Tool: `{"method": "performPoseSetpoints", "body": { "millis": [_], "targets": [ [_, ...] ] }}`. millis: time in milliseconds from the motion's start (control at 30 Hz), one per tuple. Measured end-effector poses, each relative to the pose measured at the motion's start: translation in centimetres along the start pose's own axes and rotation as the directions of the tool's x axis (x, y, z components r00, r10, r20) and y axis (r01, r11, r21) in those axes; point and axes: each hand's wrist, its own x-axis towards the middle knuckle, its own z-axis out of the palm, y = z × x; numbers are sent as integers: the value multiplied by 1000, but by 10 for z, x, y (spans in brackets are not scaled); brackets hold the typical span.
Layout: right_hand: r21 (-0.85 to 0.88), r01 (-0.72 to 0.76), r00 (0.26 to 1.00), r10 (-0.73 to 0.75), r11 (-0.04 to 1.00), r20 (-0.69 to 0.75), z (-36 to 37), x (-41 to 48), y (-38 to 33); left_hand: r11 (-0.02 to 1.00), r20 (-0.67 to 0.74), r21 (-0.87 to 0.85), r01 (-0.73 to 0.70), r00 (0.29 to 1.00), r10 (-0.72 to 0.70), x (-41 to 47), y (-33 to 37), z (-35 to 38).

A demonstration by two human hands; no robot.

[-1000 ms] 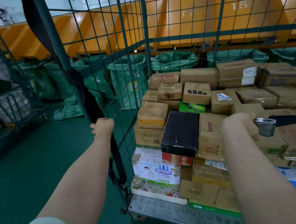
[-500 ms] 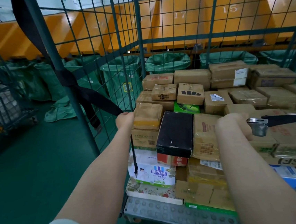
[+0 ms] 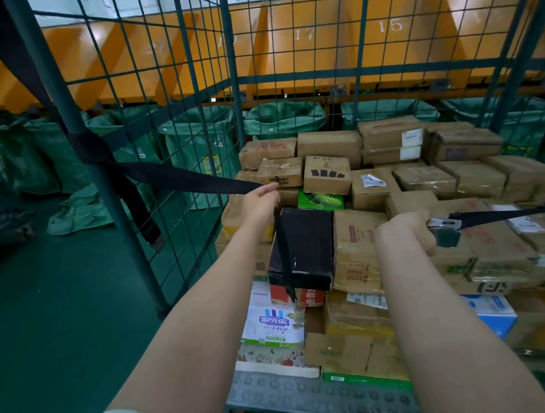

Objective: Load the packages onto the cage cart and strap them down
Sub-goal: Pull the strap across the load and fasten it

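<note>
Head view. Left hand (image 3: 261,204) has drawn the black strap (image 3: 175,179) away from the near-left post (image 3: 107,195) toward centre. It now pinches the strap above the packages (image 3: 328,174), loose tail hanging over a black box (image 3: 305,246). Right hand (image 3: 407,236) stays curled round the metal buckle (image 3: 445,231). Hands apart. Judged: loading done, strapping begun, ends not yet joined. Packages are mostly taped cardboard, stacked across the cage cart (image 3: 316,398) deck.
</note>
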Motion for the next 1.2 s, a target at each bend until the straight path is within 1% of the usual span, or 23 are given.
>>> {"method": "performPoseSetpoints", "body": {
  "millis": [33, 67, 167, 267, 367, 433, 500, 600, 667, 767, 833, 867, 1000, 1067, 1133, 1200],
  "targets": [
    [-59, 1, 1000, -1, 998, 6, 0, -2, 0, 1000, 15, -8, -14, 1000, 14, -2, 3, 5],
    [-67, 24, 1000, -23, 997, 16, 1, 1, 0, 999, 40, -25, -27, 999, 28, -4, 6, 11],
    [-48, 45, 998, -43, 998, 49, -4, 2, 1, 998, 146, -34, -59, 987, 63, -11, 12, 29],
    [-40, 75, 995, -72, 996, 76, -10, 7, 3, 999, 256, 14, -53, 965, 48, -18, 13, 47],
    [-77, 84, 983, -70, 993, 169, -25, 9, 3, 997, 367, 50, -54, 930, 32, -30, 13, 62],
    [-112, 82, 967, -52, 990, 247, -35, 13, 3, 992, 439, 83, -92, 897, 47, -40, 11, 73],
    [-91, 103, 956, -73, 991, 284, -42, 20, 2, 985, 493, 118, -125, 868, 52, -49, 7, 87],
    [-81, 153, 950, -124, 985, 287, -50, 26, 2, 965, 550, 157, -208, 830, 90, -57, 1, 106],
    [-87, 196, 948, -166, 977, 272, -56, 31, 3, 945, 597, 161, -284, 791, 136, -63, 1, 115],
    [-85, 196, 949, -168, 977, 267, -72, 38, 4, 891, 645, 191, -413, 737, 203, -68, 6, 124],
    [-111, 165, 954, -130, 980, 269, -84, 44, 2, 857, 653, 204, -472, 718, 240, -72, 5, 129],
    [-113, 145, 957, -110, 983, 268, -91, 49, 1, 849, 643, 211, -485, 723, 253, -74, 3, 131],
    [-155, 115, 976, -82, 981, 200, -112, 56, -2, 843, 543, 208, -496, 776, 322, -83, -10, 137],
    [-159, 96, 981, -66, 983, 184, -119, 56, 1, 872, 491, 163, -462, 805, 335, -90, -11, 140],
    [-182, 74, 984, -42, 981, 174, -122, 54, 4, 908, 448, 111, -405, 836, 318, -95, -11, 142],
    [-158, 41, 978, -8, 987, 209, -122, 52, 2, 935, 432, 58, -349, 853, 292, -100, -11, 144]
  ]
}}
